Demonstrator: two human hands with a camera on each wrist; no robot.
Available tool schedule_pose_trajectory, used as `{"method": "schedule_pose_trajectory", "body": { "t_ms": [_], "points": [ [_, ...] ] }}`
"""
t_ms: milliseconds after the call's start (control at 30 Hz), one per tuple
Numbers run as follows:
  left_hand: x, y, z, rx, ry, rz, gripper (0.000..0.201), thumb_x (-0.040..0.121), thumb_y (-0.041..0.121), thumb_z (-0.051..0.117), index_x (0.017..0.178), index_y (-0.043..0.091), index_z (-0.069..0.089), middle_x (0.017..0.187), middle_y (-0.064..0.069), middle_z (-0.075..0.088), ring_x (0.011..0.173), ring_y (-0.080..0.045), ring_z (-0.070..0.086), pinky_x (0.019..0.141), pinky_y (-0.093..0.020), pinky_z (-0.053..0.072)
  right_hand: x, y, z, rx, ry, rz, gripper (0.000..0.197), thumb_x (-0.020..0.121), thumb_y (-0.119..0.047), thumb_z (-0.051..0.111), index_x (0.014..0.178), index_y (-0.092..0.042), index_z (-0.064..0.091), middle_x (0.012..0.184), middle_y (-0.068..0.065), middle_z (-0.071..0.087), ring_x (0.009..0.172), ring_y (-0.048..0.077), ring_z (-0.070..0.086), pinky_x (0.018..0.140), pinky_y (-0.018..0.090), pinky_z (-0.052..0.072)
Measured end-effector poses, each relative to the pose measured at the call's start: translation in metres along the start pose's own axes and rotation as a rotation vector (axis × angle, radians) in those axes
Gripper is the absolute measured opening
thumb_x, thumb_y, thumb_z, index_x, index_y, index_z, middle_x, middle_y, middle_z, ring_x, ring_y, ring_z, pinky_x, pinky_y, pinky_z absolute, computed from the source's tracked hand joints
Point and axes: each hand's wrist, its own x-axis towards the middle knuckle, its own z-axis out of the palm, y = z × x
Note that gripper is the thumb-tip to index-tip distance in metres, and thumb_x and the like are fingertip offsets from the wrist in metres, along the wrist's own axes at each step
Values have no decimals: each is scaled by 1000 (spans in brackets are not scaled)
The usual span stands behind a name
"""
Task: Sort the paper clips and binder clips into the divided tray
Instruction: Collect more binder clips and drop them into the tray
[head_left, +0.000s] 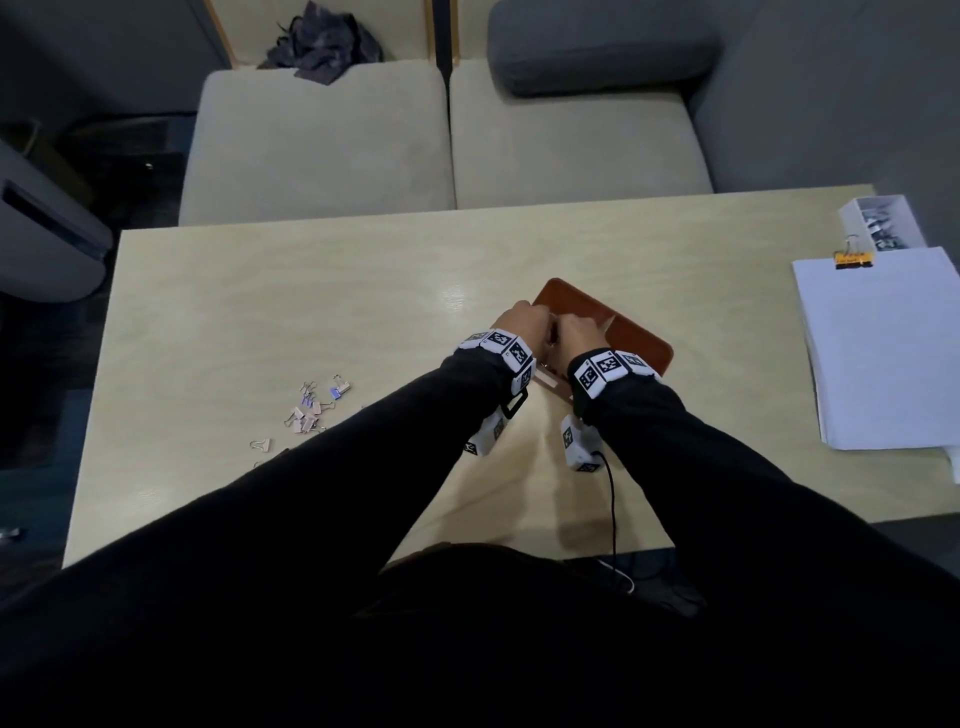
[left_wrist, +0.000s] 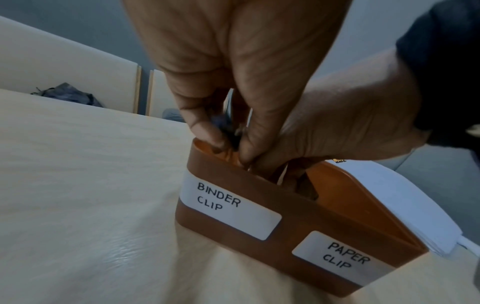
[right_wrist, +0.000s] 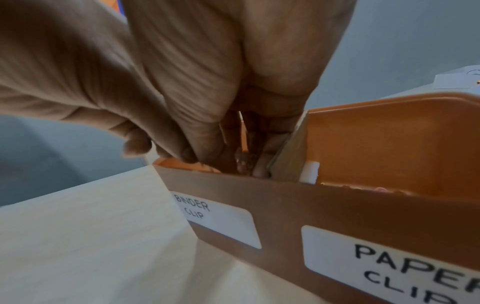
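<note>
A brown divided tray (head_left: 644, 338) stands mid-table, its front wall (left_wrist: 298, 207) labelled BINDER CLIP on the left and PAPER CLIP on the right. Both hands meet over the binder clip compartment (right_wrist: 182, 164). My left hand (head_left: 524, 318) pinches a dark bluish binder clip (left_wrist: 223, 123) just above the rim. My right hand (head_left: 574, 330) reaches into the same compartment beside the divider (right_wrist: 285, 160), its fingertips curled round a small shiny clip (right_wrist: 241, 159). Several pink and purple binder clips (head_left: 311, 410) lie loose on the table at the left.
A white paper stack (head_left: 883, 348) with a yellow-black binder clip (head_left: 852, 259) lies at the right edge, behind it a white box (head_left: 883, 223) holding clips. A black cable (head_left: 613, 499) runs toward the near table edge. Beige seat cushions (head_left: 322, 145) stand behind the table.
</note>
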Motion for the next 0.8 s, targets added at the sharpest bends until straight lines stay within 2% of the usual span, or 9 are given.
{"method": "schedule_pose_trajectory", "body": {
  "t_ms": [100,300,433,567,633,733,800],
  "points": [
    [0,1,1,-11,17,14,35,86,9,59,120,4,54,117,-21,52,98,-40,61,88,-41,51,1,1,-1,-5,1,-9,27,91,-8,55,116,-10,62,112,17,68,108,36,63,92,44,50],
    [-10,0,-3,-81,48,85,37,85,2,57,121,5,49,115,-19,47,90,-37,61,79,-40,52,-2,5,-2,61,69,-1,29,87,-5,59,114,-11,65,107,18,70,99,33,67,86,43,55],
    [-27,-16,-6,-108,158,82,32,85,-3,52,115,6,47,110,-15,50,91,-33,58,70,-37,46,-9,0,-2,72,160,-51,24,86,-7,58,108,-14,61,111,12,62,105,31,61,84,41,52],
    [-49,-55,-6,-115,183,15,37,80,-6,44,113,9,49,113,-12,52,97,-30,54,79,-42,49,-19,-23,1,76,233,-145,22,87,-14,55,107,-17,62,113,7,57,103,26,59,79,35,44],
    [-61,-79,-1,-97,183,-34,34,82,-2,46,114,11,50,113,-11,52,98,-30,54,78,-40,49,-23,-40,7,74,203,-212,25,89,-14,54,113,-16,60,117,7,57,103,25,59,79,33,42],
    [-78,-117,6,-66,156,-131,32,85,3,47,116,11,50,116,-11,52,100,-31,55,80,-41,50,-31,-66,22,53,139,-314,26,92,-16,51,117,-17,57,121,5,54,101,25,60,81,36,49],
    [-90,-145,11,-47,135,-200,33,86,4,48,118,12,50,118,-12,50,102,-31,55,82,-42,50,-36,-83,34,21,84,-359,27,93,-17,49,119,-18,55,123,3,52,99,25,60,76,35,48]
  ]
}}
